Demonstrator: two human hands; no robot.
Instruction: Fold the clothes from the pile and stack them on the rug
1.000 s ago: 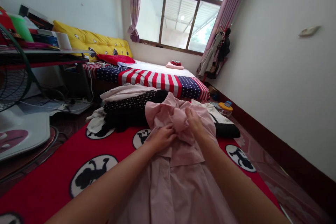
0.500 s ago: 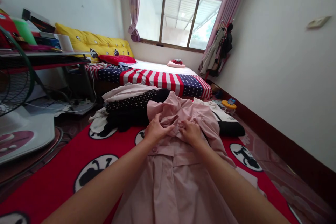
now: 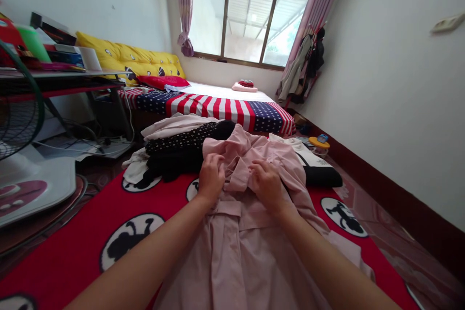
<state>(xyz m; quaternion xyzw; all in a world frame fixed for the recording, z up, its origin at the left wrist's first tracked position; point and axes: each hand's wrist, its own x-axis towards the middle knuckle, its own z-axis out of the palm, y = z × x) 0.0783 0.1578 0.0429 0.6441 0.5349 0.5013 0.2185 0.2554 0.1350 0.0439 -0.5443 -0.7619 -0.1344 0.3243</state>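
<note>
A long pink dress [image 3: 254, 247] lies spread on the red blanket, its waist seam below my hands and its top part bunched and creased. My left hand [image 3: 212, 179] is closed at the left side of the bodice, fingers curled onto the cloth. My right hand [image 3: 267, 184] pinches the fabric on the other side of the front opening, thumb and fingertips close together. Between the hands a folded flap of the dress, like a collar or placket edge, stands up a little. The fingertips partly hide the cloth they grip.
The red blanket [image 3: 72, 232] has white circles with black figures. Past the dress lie a heap of black and white clothes [image 3: 178, 150] and a folded black-and-white garment [image 3: 323, 174]. A fan [image 3: 22, 106] stands left, a bed [image 3: 218, 106] beyond, a yellow-lidded jar [image 3: 318, 143] at right.
My left hand has turned more upright and drawn slightly away from the middle flap. My right hand has risen a little, its fingers lifted higher. The flap between them shows more.
</note>
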